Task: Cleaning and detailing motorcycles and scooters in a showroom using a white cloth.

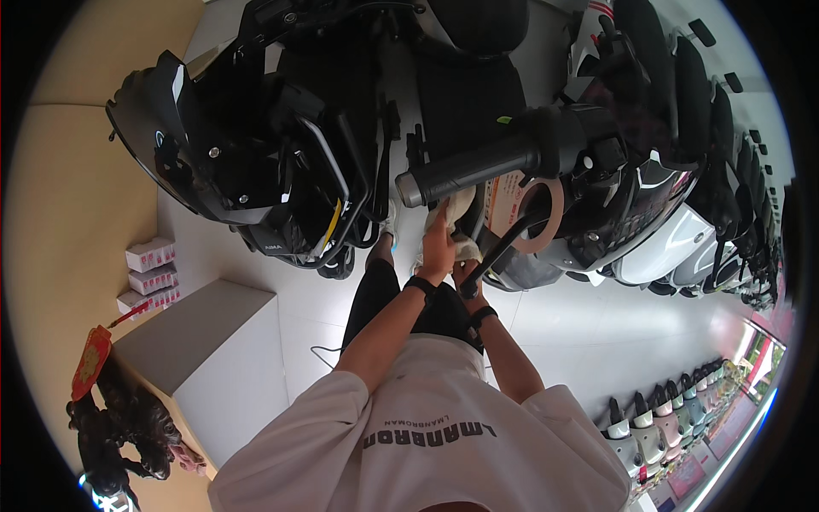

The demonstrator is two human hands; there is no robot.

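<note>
My left hand (438, 253) grips a crumpled beige cloth (462, 203), which bunches up below a black rubber handlebar grip (477, 168). Close to its right, my right hand (466, 272) holds a lower part of the same cloth, partly hidden behind a black brake lever (508, 249). A pale pinkish ring (555, 221), perhaps a roll of tape, hangs around that lever. Behind the ring is an orange and white printed sheet (502, 198). The handlebar belongs to a dark scooter (614, 224). My fingers are partly hidden by the cloth and lever.
A black AIMA scooter (256, 166) stands at left. More scooters (665, 246) line up at right, others (652, 429) at lower right. A grey-white cabinet (224, 358), stacked small boxes (150, 256) and a dark carved figure (121, 422) are at lower left.
</note>
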